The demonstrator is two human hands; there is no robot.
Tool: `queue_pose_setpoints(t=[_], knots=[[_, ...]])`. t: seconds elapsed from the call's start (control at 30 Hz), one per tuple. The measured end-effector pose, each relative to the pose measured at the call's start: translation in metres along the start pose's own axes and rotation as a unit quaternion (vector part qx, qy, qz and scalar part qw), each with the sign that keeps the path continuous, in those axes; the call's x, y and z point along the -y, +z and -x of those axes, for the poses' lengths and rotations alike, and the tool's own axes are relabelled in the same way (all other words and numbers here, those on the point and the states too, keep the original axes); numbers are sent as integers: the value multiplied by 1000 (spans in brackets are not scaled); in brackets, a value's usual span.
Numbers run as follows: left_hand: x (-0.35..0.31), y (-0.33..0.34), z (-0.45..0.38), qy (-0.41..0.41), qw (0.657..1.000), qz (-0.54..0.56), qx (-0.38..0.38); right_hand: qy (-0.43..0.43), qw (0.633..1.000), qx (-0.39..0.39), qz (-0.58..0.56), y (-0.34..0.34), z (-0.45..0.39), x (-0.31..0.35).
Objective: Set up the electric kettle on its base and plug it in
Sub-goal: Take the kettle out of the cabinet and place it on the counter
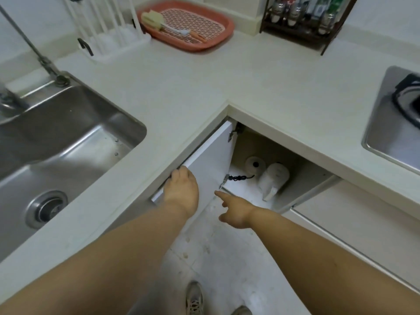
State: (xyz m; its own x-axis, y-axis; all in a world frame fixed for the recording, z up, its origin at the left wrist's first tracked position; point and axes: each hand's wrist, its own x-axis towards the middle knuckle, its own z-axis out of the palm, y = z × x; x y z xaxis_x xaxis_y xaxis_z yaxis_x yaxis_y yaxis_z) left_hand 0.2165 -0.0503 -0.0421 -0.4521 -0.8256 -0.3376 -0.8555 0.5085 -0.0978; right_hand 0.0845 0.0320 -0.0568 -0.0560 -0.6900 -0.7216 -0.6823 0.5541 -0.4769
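Observation:
A white electric kettle [273, 179] stands inside the open corner cabinet under the counter, handle toward me. Its round white base [255, 165] sits just behind and to the left of it, with a bundled black cord [238, 178] lying in front of the base. My left hand [181, 189] grips the top edge of the swung-out cabinet door [211, 160]. My right hand [236, 211] hovers in front of the cabinet opening, fingers apart and holding nothing, a short way from the kettle.
A steel sink [56, 151] with a faucet lies on the left. On the white counter [204, 83] stand a white rack [106, 26], an orange tray [188, 26] and a dark spice rack [304, 17]. A gas hob [400, 119] is at right. My shoes show below.

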Motion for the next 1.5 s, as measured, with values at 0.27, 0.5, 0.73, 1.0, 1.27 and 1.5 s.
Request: queue_pose_setpoints(t=[0.27, 0.5, 0.73, 1.0, 1.27, 1.5], knots=[[-49, -8, -21, 82, 991, 19, 108, 74, 997, -28, -20, -18, 13, -69], [-107, 20, -57, 109, 977, 58, 174, 117, 991, -54, -21, -36, 9, -151], [-145, 85, -105, 138, 966, 91, 199, 170, 979, -78, -87, -11, -42, -216], [-183, 183, -193, 177, 959, 95, 199, 216, 940, -178, -193, 17, -170, -283], [-230, 270, -287, 210, 955, 149, 145, 243, 869, -296, -314, 28, -304, -352], [-264, 329, -342, 221, 949, 208, 87, 216, 786, -368, -447, 23, -378, -400]])
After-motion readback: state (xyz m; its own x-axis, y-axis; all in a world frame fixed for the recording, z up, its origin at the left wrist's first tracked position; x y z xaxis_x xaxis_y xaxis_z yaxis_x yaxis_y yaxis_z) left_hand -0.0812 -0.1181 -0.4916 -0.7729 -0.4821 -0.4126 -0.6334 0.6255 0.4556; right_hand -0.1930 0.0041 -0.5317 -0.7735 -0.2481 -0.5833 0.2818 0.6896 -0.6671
